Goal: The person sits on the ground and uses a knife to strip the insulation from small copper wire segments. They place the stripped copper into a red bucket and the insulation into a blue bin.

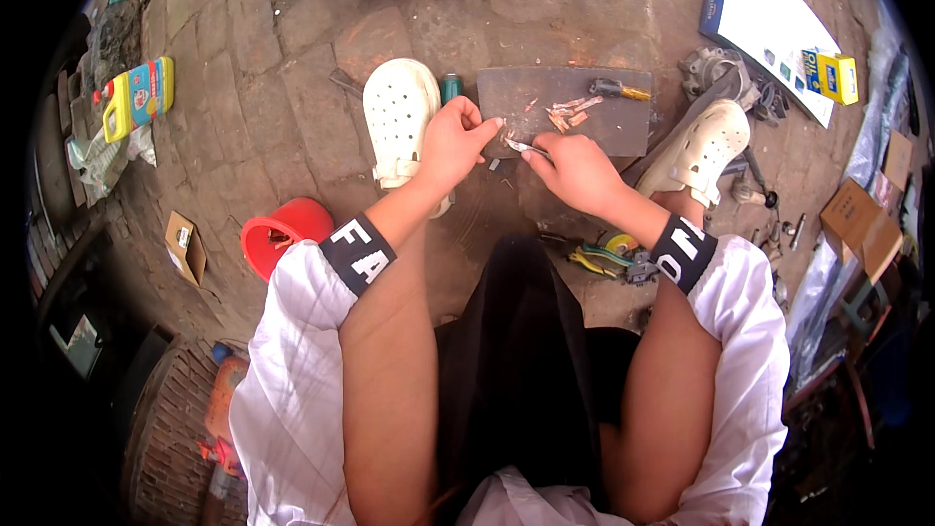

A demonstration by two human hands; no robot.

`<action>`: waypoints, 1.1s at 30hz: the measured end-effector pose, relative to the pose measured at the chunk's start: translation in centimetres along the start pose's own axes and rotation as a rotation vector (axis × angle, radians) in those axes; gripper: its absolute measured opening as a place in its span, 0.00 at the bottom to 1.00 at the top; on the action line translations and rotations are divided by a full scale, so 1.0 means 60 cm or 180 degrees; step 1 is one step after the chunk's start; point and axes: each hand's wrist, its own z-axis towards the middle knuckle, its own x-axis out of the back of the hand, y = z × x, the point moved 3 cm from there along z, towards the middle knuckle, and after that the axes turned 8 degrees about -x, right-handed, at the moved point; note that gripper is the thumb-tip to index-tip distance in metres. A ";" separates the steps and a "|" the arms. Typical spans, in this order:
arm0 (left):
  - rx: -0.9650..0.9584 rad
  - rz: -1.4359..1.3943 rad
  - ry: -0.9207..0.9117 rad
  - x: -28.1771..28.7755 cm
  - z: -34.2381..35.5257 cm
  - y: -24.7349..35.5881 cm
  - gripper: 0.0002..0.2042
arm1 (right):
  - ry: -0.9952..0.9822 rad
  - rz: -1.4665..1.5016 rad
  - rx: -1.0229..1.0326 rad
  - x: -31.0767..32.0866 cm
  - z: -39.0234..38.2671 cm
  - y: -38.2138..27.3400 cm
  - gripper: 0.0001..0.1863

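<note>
One dark, rectangular board [618, 131] at upper centre of the frame.
At its lower-left edge, the right hand [580, 173] has its fingers closed on a slim silvery piece [526, 147]; the left hand [458, 141] brings thumb and forefinger together, their grip unclear. Smaller, copper-coloured strips [563, 114] lie loosely mid-board; smallest, the silvery piece looks pale and narrow.
</note>
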 end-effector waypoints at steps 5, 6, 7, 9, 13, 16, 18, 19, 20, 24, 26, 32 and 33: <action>0.0055 -0.0190 0.0024 -0.003 -0.006 0.003 0.15 | 0.0174 -0.0096 -0.0269 0.017 0.009 -0.005 0.18; 0.0115 -0.0193 0.0007 -0.004 -0.011 0.010 0.15 | 0.0119 -0.0181 -0.0229 0.011 0.006 -0.003 0.18; 0.0175 -0.0197 -0.0011 -0.006 -0.013 0.013 0.15 | 0.0064 -0.0267 -0.0190 0.005 0.001 -0.001 0.18; 0.0311 -0.0219 0.0012 -0.010 -0.013 0.010 0.15 | 0.0028 -0.0359 -0.0158 0.001 -0.001 -0.002 0.18; 0.0518 -0.0446 0.0089 -0.008 -0.014 0.008 0.16 | 0.0161 -0.0502 -0.0238 0.018 0.004 -0.019 0.17; 0.0727 -0.0478 0.0106 -0.009 -0.010 0.000 0.16 | 0.0267 -0.0597 -0.0114 0.022 0.006 -0.022 0.16; 0.0710 -0.0617 0.0085 -0.011 -0.011 0.002 0.16 | 0.0239 -0.0680 -0.0009 0.022 0.008 -0.023 0.16; 0.0704 -0.0683 0.0074 -0.012 -0.011 0.003 0.16 | 0.0183 -0.0747 0.0016 0.022 0.011 -0.025 0.16; 0.0708 -0.0685 0.0074 -0.012 -0.011 0.003 0.16 | 0.0126 -0.0814 0.0041 0.022 0.013 -0.025 0.17; 0.0714 -0.0669 0.0119 -0.011 -0.010 0.000 0.16 | 0.0143 -0.0823 0.0096 0.017 0.017 -0.025 0.17; 0.0721 -0.0620 0.0136 -0.010 -0.011 0.000 0.16 | 0.0116 -0.0825 0.0077 0.016 0.017 -0.028 0.17; 0.0756 -0.0592 -0.0004 -0.012 -0.001 -0.004 0.15 | 0.0160 -0.0901 0.0051 0.012 0.021 -0.025 0.17; 0.0739 -0.0645 -0.0025 -0.011 0.000 -0.003 0.15 | 0.0122 -0.0900 0.0021 0.013 0.021 -0.026 0.17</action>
